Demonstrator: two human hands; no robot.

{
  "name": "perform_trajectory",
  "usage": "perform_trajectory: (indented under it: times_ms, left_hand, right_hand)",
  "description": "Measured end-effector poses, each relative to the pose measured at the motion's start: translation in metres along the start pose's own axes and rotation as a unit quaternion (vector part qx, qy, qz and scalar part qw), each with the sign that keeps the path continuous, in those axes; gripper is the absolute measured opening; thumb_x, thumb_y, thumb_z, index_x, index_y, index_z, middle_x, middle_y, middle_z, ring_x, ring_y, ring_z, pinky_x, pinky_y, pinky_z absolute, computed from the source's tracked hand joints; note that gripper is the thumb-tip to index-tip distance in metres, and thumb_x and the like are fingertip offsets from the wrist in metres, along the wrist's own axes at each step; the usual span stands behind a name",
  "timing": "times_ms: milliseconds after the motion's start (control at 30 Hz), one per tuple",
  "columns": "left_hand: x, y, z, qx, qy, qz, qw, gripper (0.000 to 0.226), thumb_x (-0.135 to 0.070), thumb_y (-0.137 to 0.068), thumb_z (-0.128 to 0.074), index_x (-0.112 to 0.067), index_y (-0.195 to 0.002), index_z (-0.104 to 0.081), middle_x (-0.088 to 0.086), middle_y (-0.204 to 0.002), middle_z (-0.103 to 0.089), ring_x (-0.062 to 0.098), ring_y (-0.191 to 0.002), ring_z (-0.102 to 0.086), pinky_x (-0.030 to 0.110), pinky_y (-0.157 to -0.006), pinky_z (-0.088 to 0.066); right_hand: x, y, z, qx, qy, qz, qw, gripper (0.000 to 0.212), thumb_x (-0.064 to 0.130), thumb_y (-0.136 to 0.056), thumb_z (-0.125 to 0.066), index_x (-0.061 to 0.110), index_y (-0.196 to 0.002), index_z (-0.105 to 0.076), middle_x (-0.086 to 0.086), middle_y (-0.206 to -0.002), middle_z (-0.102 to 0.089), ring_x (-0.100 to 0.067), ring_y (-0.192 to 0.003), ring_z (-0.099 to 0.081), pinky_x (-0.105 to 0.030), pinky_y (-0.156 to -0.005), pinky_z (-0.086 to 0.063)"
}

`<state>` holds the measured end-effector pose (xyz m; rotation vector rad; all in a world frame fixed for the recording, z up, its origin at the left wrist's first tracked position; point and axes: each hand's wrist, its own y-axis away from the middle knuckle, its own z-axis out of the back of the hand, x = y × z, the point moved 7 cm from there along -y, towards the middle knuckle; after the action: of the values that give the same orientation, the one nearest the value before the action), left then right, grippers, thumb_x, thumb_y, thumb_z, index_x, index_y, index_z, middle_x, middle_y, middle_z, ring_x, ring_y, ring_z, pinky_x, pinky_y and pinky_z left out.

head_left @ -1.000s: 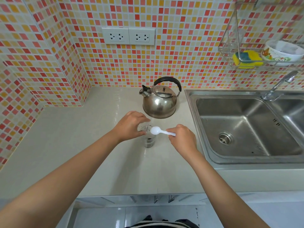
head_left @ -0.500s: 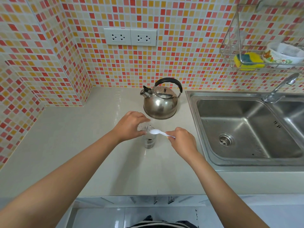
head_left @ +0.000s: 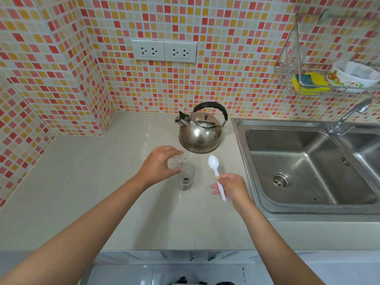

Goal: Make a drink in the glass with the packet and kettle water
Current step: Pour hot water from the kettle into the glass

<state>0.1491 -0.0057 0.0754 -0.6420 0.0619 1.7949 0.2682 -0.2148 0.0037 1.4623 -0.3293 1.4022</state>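
Here the powder-emptying step is judged to be in hand. The glass (head_left: 186, 177) stands upright on the countertop (head_left: 86, 182), roughly midway between its front edge and the tiled back wall, just in front of the kettle (head_left: 200, 132) and apart from it. A small dark deposit is seen at the bottom of the glass; no water can be made out in it. The packet (head_left: 176, 162), a clear sachet flecked with dark grains, is pinched in the curled fingers of the left hand (head_left: 159, 164) and is tilted over the rim of the glass; whether it touches the rim cannot be told, as the clear film merges with the clear wall. A white plastic spoon (head_left: 216, 174) is gripped by its handle in the right hand (head_left: 232, 188), bowl raised and pointing away, held off to the right of the glass and well clear of it, nearer the rim of the sink (head_left: 239, 145). The kettle rests near the back edge of the countertop, beside the sink's left rim, handle upright and spout turned to the left.

The next move is judged to call for the packet to be emptied and set aside, so that one hand is freed for the kettle handle; the glass would need steadying while water is poured, and the spoon would then be brought in for stirring.
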Motion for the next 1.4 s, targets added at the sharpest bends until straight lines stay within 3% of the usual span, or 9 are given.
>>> perform_trajectory:
  times_ms: [233, 367, 600, 733, 900, 1000, 1100, 1267, 1400]
  left_hand:
    - [0.001, 0.008, -0.004, 0.002, 0.030, 0.016, 0.999, 0.050, -0.036, -0.070, -0.079, -0.022, -0.116, -0.067, -0.005, -0.108, -0.067, 0.015, -0.099, -0.062, 0.026, -0.093, -0.043]
    - [0.001, 0.010, -0.004, -0.002, 0.044, 0.028, 0.999, 0.051, -0.038, -0.070, -0.079, -0.023, -0.117, -0.066, -0.007, -0.108, -0.066, 0.013, -0.099, -0.061, 0.027, -0.094, -0.045]
    - [-0.002, 0.011, -0.004, -0.006, 0.043, 0.038, 0.998, 0.052, -0.043, -0.071, -0.077, -0.025, -0.118, -0.065, -0.008, -0.110, -0.066, 0.012, -0.101, -0.061, 0.025, -0.095, -0.041]
    - [-0.004, 0.011, -0.005, -0.010, 0.047, 0.051, 0.998, 0.052, -0.045, -0.071, -0.076, -0.025, -0.118, -0.065, -0.009, -0.110, -0.065, 0.011, -0.102, -0.060, 0.031, -0.097, -0.043]
    - [-0.010, 0.012, -0.008, -0.029, 0.089, 0.095, 0.991, 0.051, -0.042, -0.068, -0.079, -0.026, -0.115, -0.066, -0.012, -0.102, -0.064, 0.010, -0.090, -0.062, 0.029, -0.087, -0.048]
    - [-0.016, 0.010, -0.009, -0.046, 0.110, 0.110, 0.987, 0.051, -0.040, -0.068, -0.080, -0.023, -0.114, -0.067, -0.009, -0.098, -0.064, 0.011, -0.087, -0.062, 0.027, -0.080, -0.050]
    - [-0.018, 0.008, -0.010, -0.048, 0.125, 0.128, 0.983, 0.049, -0.035, -0.068, -0.081, -0.021, -0.112, -0.068, -0.007, -0.099, -0.064, 0.010, -0.087, -0.061, 0.027, -0.078, -0.051]
    - [-0.014, 0.007, -0.015, -0.024, 0.153, 0.166, 0.974, 0.056, -0.036, -0.063, -0.085, -0.017, -0.113, -0.068, -0.003, -0.100, -0.064, 0.012, -0.086, -0.061, 0.026, -0.076, -0.050]
    - [-0.013, 0.006, -0.020, -0.003, 0.171, 0.172, 0.970, 0.045, -0.034, -0.069, -0.081, -0.018, -0.110, -0.070, -0.001, -0.098, -0.066, 0.010, -0.080, -0.060, 0.022, -0.073, -0.047]
  right_hand:
    - [-0.049, -0.017, -0.011, -0.068, 0.063, -0.094, 0.991, 0.026, 0.002, -0.079, -0.052, 0.009, -0.054, -0.053, -0.008, -0.056, -0.062, -0.020, -0.047, -0.053, -0.025, -0.049, -0.035]
    - [-0.050, -0.016, -0.012, -0.112, 0.145, -0.072, 0.981, 0.045, 0.002, -0.077, -0.059, 0.016, -0.043, -0.032, 0.000, -0.045, -0.033, -0.017, -0.044, -0.028, -0.028, -0.048, -0.019]
    - [-0.049, -0.017, -0.013, -0.098, 0.220, -0.046, 0.969, 0.022, 0.011, -0.082, -0.062, 0.012, -0.061, -0.054, -0.004, -0.068, -0.060, -0.028, -0.069, -0.059, -0.028, -0.059, -0.039]
    - [-0.038, -0.008, -0.008, -0.146, 0.251, -0.002, 0.957, 0.023, 0.017, -0.082, -0.059, 0.020, -0.059, -0.053, -0.004, -0.072, -0.058, -0.028, -0.065, -0.053, -0.027, -0.056, -0.037]
    - [0.013, 0.002, -0.035, -0.056, 0.055, 0.133, 0.988, 0.030, 0.027, -0.090, -0.061, 0.008, -0.068, -0.071, -0.014, -0.062, -0.057, -0.016, -0.065, -0.048, -0.025, -0.061, -0.036]
    - [0.035, 0.009, -0.053, 0.011, -0.041, 0.118, 0.992, 0.027, 0.025, -0.090, -0.060, 0.005, -0.083, -0.075, -0.005, -0.071, -0.069, -0.010, -0.063, -0.057, -0.004, -0.056, -0.042]
    - [0.042, 0.013, -0.057, 0.036, -0.066, 0.117, 0.990, 0.023, 0.018, -0.089, -0.060, 0.005, -0.078, -0.075, -0.004, -0.073, -0.070, -0.013, -0.066, -0.055, 0.001, -0.057, -0.040]
    - [0.042, 0.013, -0.054, 0.046, -0.095, 0.104, 0.989, 0.025, 0.016, -0.089, -0.060, -0.006, -0.090, -0.073, -0.017, -0.089, -0.072, -0.017, -0.073, -0.054, -0.017, -0.074, -0.042]
    - [0.046, 0.012, -0.050, 0.039, -0.081, 0.121, 0.989, 0.016, 0.009, -0.087, -0.063, -0.002, -0.080, -0.072, -0.007, -0.072, -0.067, -0.015, -0.067, -0.053, -0.007, -0.061, -0.042]
